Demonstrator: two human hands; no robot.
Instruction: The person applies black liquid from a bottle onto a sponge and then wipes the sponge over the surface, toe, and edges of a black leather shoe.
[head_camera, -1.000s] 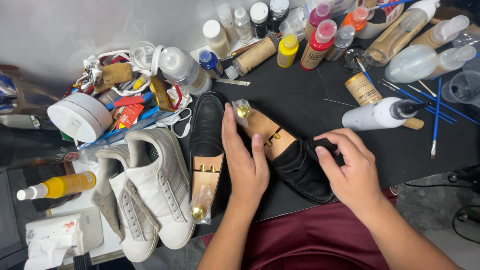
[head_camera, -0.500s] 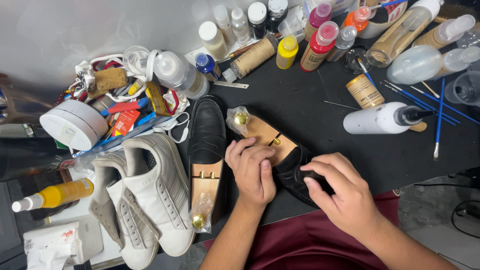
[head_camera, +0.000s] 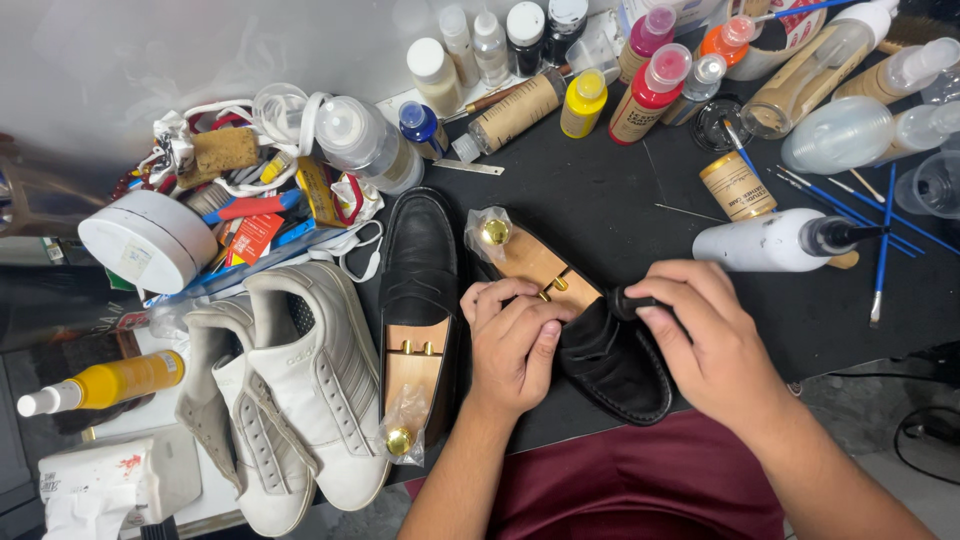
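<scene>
Left hand is clamped on the black loafer with wooden shoe tree; right hand grips its side. Second loafer, white sneakers, white bottle are crowded alongside.

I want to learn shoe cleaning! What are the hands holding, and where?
The left hand grips the black shoe at its opening, beside the wooden shoe tree. The right hand presses a small dark thing, too hidden to name, on the shoe's side.

Left hand and right hand grip a black loafer on its wooden shoe tree.
</scene>
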